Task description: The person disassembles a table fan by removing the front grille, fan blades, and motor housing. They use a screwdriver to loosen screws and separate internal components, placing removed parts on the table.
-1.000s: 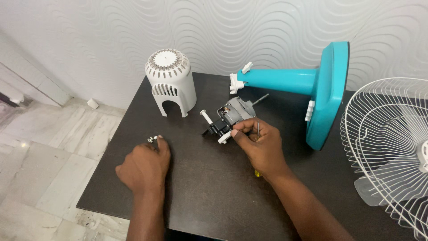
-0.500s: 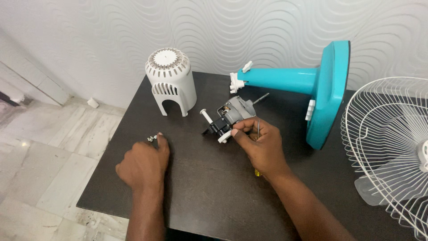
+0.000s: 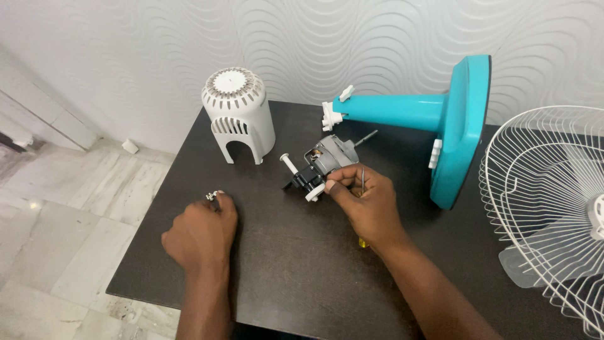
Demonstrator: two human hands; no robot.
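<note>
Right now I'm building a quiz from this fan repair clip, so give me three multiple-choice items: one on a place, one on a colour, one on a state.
1. Where does the white vented motor cover stand?
A. At the far left of the dark table, near the wall
B. Under the wire grille
C. On the floor

2. What colour is the fan stand?
A. Red
B. Teal
C. Black

3. How does the fan stand rest?
A. Upright on its base
B. Tipped on its side, base on edge
C. Hung from the wall

Answers:
1 A, the cover stands on the tabletop's far left corner, well apart from the wire grille.
2 B, both column and base are teal.
3 B, the column runs level above the table towards the motor that the right hand holds; the left hand is at the small screws.
</note>
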